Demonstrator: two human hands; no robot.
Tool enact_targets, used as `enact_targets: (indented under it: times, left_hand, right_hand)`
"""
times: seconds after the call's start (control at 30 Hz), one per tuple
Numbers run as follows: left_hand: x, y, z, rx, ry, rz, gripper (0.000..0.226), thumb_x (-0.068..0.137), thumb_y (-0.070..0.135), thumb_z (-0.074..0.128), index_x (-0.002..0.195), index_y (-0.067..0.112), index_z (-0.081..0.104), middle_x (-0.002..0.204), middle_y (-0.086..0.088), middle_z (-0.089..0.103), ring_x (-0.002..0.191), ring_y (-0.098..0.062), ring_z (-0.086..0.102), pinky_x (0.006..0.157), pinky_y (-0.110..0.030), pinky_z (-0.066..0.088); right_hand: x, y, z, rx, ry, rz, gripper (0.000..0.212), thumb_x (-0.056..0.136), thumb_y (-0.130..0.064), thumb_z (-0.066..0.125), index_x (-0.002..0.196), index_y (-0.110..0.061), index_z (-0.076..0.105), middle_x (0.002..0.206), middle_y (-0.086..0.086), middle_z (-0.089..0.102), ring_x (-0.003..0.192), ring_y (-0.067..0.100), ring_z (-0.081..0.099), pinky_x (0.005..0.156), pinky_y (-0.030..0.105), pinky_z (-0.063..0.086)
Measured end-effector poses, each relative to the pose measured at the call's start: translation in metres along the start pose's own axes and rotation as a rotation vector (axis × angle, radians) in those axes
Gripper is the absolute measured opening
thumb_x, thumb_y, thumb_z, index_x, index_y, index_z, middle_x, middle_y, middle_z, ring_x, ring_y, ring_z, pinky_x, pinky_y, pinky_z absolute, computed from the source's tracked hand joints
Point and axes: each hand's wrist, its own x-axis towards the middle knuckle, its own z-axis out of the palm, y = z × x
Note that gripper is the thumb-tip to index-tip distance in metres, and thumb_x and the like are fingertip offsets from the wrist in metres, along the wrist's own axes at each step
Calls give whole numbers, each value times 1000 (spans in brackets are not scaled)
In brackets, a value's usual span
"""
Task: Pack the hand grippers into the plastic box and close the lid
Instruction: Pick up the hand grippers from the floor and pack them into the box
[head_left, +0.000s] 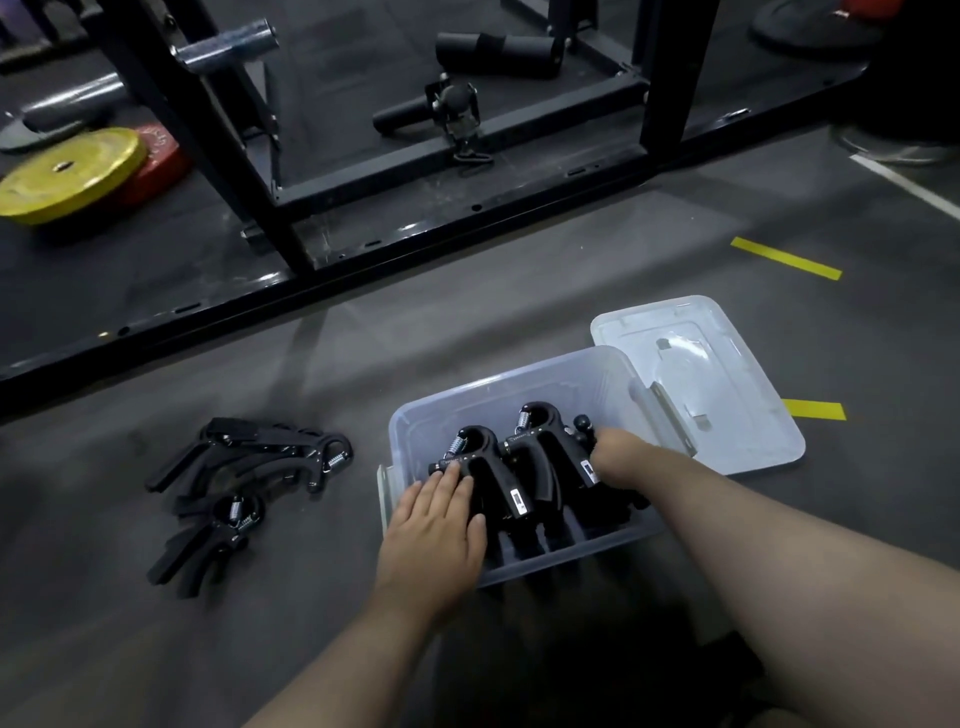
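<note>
A clear plastic box (498, 384) stands on the dark floor with several black hand grippers (540, 452) upright inside it. My left hand (441, 525) lies flat with straight fingers on the leftmost gripper in the box. My right hand (618, 457) reaches into the right side of the box; its fingers curl down among the grippers and are hidden. The box's clear lid (727, 374) lies flat on the floor behind and to the right. More black grippers (260, 457) lie loose on the floor to the left, one (213, 540) nearer me.
A black steel rack frame (395, 239) crosses the floor behind the box. A yellow weight plate (67, 174) on a red one lies at the far left. Yellow tape marks (784, 257) are on the floor at the right.
</note>
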Motion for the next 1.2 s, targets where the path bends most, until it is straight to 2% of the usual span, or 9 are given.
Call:
enact_targets:
  times: [0.23,0.4,0.53,0.7,0.87,1.0,1.07,1.2]
  left_hand:
    - [1,1,2,7,10,-13,57,95,44,28,139,17,53,149,-1,46,137,-16,42,115,-37,17]
    - [0,1,1,-1,25,-14,61,96,45,19,146,19,43,155,1,36,143,-13,32,117,-36,10]
    - [0,2,1,-6,23,-16,60,96,45,20,145,18,44,154,1,38,142,-14,33,117,-35,9]
    - [0,1,1,-16,19,-14,61,97,45,20,146,19,42,154,1,37,143,-14,31,118,-35,7]
    - [-1,2,1,-22,21,-20,61,96,46,20,147,19,41,155,1,36,143,-14,30,118,-34,7]
    - [0,2,1,-19,16,-18,64,95,47,15,149,20,38,156,2,33,144,-13,28,119,-34,5]
    - [0,2,0,-26,20,-23,64,95,47,16,148,20,39,156,2,34,144,-13,29,119,-34,6]
    - [-1,2,-1,-31,17,-24,66,94,47,13,150,21,35,158,2,30,145,-13,26,120,-34,5]
  right_hand:
    - [7,5,2,-98,-8,25,41,95,-13,50,135,-3,49,133,17,57,123,32,55,102,34,43]
    - [6,5,0,-231,-46,37,44,97,-13,47,141,-7,46,137,15,54,126,30,53,103,32,41]
    - [7,6,5,-356,-21,51,43,94,-11,50,137,-7,51,135,11,56,123,28,56,101,31,45]
    - [5,9,1,-234,-77,43,51,100,-12,37,150,-7,31,148,14,43,134,29,45,109,32,36]
    - [15,21,4,-2,-114,11,51,95,-17,39,145,-14,43,139,15,53,125,31,53,109,43,41]
    - [-3,16,0,-29,-147,13,55,100,-24,37,154,-17,25,152,16,38,137,33,40,115,42,31]
    - [-7,15,-2,-28,-174,20,54,102,-22,34,155,-19,22,156,15,32,141,32,34,114,39,29]
    - [-7,15,0,-8,-160,8,59,99,-12,33,156,-21,22,156,15,31,141,32,35,117,41,28]
